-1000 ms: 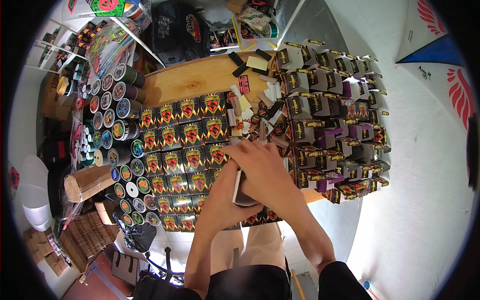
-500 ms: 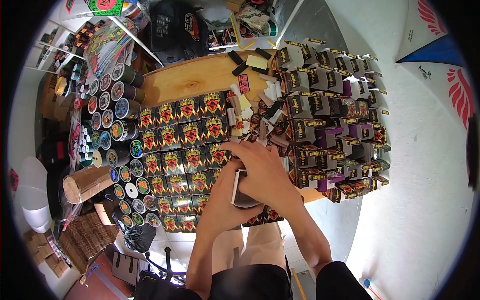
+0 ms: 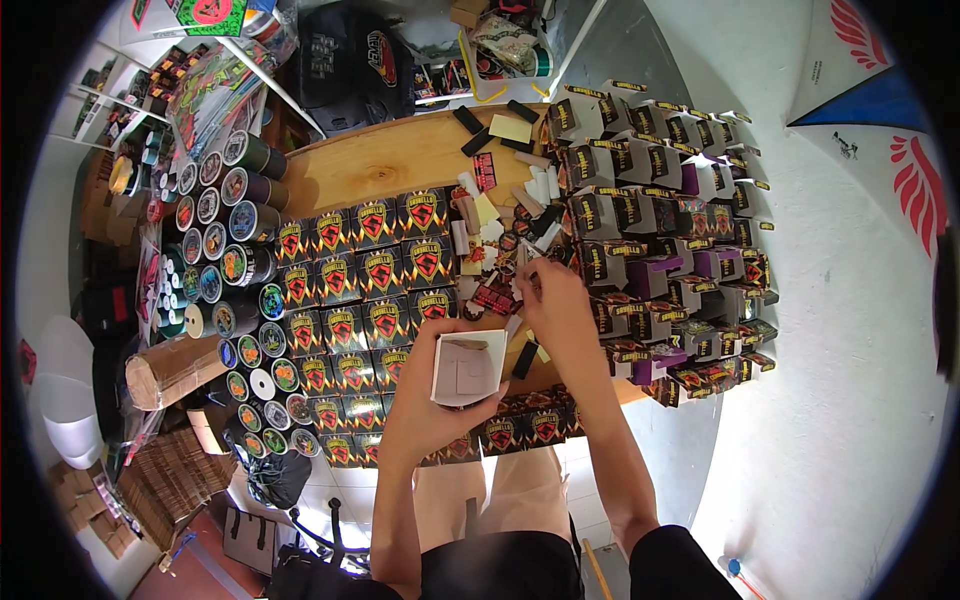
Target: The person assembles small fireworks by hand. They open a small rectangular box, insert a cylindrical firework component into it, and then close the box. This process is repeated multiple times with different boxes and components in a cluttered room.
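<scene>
My left hand (image 3: 420, 405) is wrapped round a small open cardboard box (image 3: 468, 372). The mouth of the box faces up and shows a pale inside with nothing loose visible in it. Off to the right, my right hand (image 3: 557, 300) reaches into a pile of small loose pieces, its fingertips pinched together. A small pale piece shows by the fingertips, but I cannot tell whether it is gripped. Among the pile lie white rolled pieces (image 3: 541, 184), stickers (image 3: 493, 299) and yellow paper slips (image 3: 487, 208).
Rows of closed black boxes (image 3: 379, 270) with red-and-gold crests cover the table's middle. Open-flapped boxes (image 3: 627, 210) stand stacked at the right. Thread spools (image 3: 235, 187) crowd the left. Dark blocks (image 3: 478, 141) lie on the wooden tabletop (image 3: 375, 170) at the far side.
My right hand has left the box and moved right and away from me to the pile. My left hand keeps the box, now turned with its open mouth in view.
</scene>
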### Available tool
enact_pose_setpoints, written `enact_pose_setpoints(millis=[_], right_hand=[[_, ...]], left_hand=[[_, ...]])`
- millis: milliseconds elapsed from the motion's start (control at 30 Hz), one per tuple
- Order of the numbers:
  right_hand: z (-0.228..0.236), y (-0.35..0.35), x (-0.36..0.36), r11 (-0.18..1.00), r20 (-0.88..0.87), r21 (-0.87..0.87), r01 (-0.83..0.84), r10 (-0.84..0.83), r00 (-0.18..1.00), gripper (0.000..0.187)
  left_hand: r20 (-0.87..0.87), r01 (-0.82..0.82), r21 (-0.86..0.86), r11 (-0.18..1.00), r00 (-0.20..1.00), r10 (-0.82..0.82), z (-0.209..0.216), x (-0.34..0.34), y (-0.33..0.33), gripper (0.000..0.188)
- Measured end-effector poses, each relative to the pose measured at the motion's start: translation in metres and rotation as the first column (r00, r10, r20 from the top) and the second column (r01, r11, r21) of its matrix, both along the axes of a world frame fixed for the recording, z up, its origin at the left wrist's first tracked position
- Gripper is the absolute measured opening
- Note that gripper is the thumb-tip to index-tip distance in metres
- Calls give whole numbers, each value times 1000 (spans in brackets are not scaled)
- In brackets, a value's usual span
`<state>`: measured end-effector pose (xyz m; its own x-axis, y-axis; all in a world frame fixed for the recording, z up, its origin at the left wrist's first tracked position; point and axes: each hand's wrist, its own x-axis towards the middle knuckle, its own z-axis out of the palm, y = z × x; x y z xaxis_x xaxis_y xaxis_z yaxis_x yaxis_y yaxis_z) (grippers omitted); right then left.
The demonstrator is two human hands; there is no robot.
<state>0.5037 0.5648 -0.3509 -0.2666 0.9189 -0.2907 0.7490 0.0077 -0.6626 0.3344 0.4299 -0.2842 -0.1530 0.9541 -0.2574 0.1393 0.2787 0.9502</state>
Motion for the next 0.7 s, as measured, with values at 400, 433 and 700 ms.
enact_pose_setpoints(millis=[400, 433, 700], right_hand=[[-27, 8, -4, 989, 94, 147, -5, -9, 996, 15], [-26, 7, -2, 986, 42, 164, 0, -7, 999, 16], [99, -12, -8, 999, -367, -43, 21, -35, 930, 26]], left_hand=[[-27, 6, 39, 999, 1000, -5, 0, 0, -1, 70], [-26, 6, 32, 999, 1000, -5, 1, -1, -1, 70], [-24, -28, -4, 1000, 999, 28, 0, -5, 1, 72]])
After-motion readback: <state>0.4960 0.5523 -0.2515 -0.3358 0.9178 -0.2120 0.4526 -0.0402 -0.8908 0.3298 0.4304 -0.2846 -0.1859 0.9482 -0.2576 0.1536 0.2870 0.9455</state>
